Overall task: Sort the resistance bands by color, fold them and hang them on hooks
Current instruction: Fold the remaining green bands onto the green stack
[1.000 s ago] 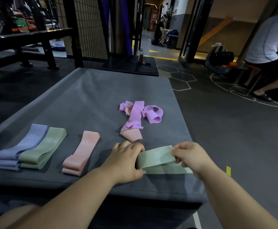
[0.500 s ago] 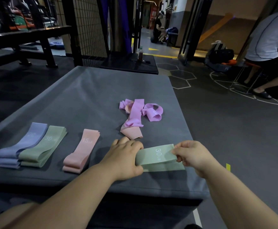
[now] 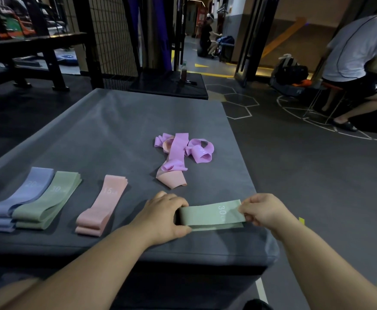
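Since a second ago, the green band's (image 3: 210, 214) two layers have drawn nearly flush at the table's (image 3: 115, 135) near edge. Each grip holds it: the left hand (image 3: 162, 218) pinches one end, the right hand (image 3: 263, 211) the other. Folding looks nearly done; next, probably onto the green pile (image 3: 46, 202).

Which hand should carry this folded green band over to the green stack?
Left, probably. The left hand grips the green band at its left end, nearer the green stack; the right hand pinches the far end.
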